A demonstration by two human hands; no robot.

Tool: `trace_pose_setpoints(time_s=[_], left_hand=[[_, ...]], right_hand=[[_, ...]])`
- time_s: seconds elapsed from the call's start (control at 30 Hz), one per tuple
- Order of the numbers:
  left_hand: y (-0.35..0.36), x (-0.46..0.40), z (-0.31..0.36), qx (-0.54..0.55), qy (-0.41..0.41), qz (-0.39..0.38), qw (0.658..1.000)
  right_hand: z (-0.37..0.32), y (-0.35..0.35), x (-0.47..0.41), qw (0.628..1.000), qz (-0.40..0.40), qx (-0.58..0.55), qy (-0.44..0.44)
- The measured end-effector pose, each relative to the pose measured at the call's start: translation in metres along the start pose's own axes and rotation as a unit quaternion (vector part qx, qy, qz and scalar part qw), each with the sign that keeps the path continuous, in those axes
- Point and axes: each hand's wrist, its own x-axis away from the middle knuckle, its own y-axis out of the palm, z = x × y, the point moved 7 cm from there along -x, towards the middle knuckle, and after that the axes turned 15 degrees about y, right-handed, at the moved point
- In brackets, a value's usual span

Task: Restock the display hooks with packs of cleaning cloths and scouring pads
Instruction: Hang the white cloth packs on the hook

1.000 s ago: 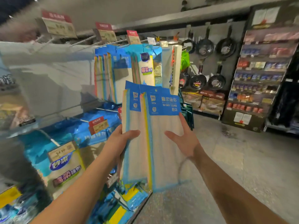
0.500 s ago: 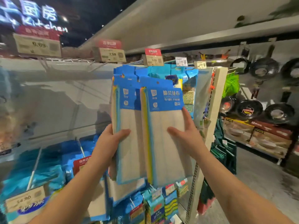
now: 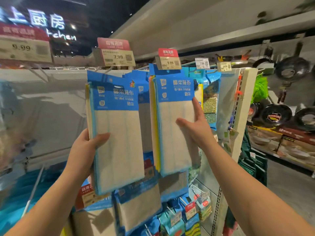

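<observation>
One head-worn view — tilted upward and forward, close to the display hooks (image 3: 109, 69), with price tags (image 3: 117, 57) overhead and an aisle of pans (image 3: 274, 114) off right.

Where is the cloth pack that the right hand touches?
In the head view the cloth pack is right of centre, under the 9.99 price tag, with the right hand on its right edge.
</observation>
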Motion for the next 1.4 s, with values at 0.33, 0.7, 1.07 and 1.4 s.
trace_pose_setpoints(time_s=[0.33,0.7,1.07,1.4], left_hand=[[-0.004,-0.007,-0.010,0.024,-0.009,-0.012,1.000],[-0.004,-0.013,-0.017,0.027,-0.009,0.030,0.999],[-0.008,-0.004,-0.018,0.031,-0.012,0.035,0.999],[0.026,0.009,-0.017,0.067,0.007,-0.015,0.998]], right_hand=[[-0.006,0.011,-0.030,0.999,0.001,0.044,-0.029],[0.008,0.060,-0.087,0.992,-0.029,0.121,-0.015],[0.017,0.083,-0.096,0.981,-0.021,0.193,0.000],[0.026,0.063,-0.019,0.998,-0.058,-0.017,0.017]])
